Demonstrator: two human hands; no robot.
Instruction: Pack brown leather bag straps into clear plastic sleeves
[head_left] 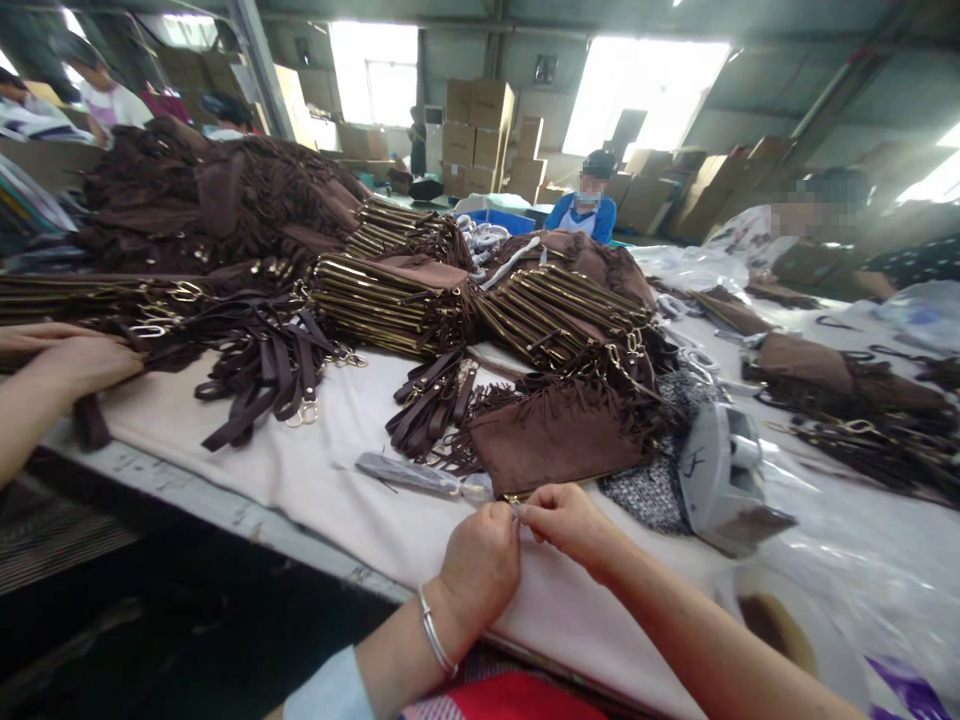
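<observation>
A brown fringed pouch point(562, 435) lies flat near the table's front edge, its zipper edge toward me. My left hand point(484, 560), with a silver bangle at the wrist, is closed at the pouch's near corner. My right hand point(562, 518) pinches at the same spot, fingertips touching the left hand. Some metal shows between them; the small part they hold is too hidden to name. Just left of the pouch are a bundle of dark straps point(431, 405) and a grey plastic-wrapped item point(409, 472).
Stacks of zippered pouches point(390, 305) and a brown fringed heap point(217, 195) stand behind. A white tape dispenser point(731, 480) sits at right, beside clear plastic point(862, 540). Another person's hands point(82, 365) work at far left. More people and cartons point(476, 130) are beyond.
</observation>
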